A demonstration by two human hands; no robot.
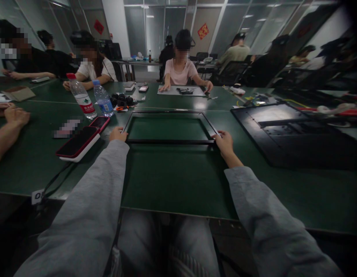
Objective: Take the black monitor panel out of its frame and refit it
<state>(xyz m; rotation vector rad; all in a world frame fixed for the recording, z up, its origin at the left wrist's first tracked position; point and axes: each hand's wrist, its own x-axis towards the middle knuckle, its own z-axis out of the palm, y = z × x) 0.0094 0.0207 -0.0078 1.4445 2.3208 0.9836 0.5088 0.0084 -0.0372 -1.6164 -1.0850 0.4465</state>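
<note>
A thin black rectangular frame (169, 142) is held level over the green table, and the tabletop shows through its middle. My left hand (118, 134) grips the frame's near left corner, fingers closed around the side bar. On the opposite side, my right hand (224, 143) is closed on the near right corner, with the thumb on top. Whether the frame's far bar touches the table, I cannot tell. To the right lies a large black panel (282, 132), apart from my right hand.
Left of my arms are a red-edged phone (78, 141) on a white block, a red-capped bottle (82, 96) and a blue-capped bottle (103, 99). Black clustered parts (122, 101) lie beyond. Across the green table (178, 181) sits a person (181, 69) at a grey mat. A co-worker's hands (15, 115) rest at left.
</note>
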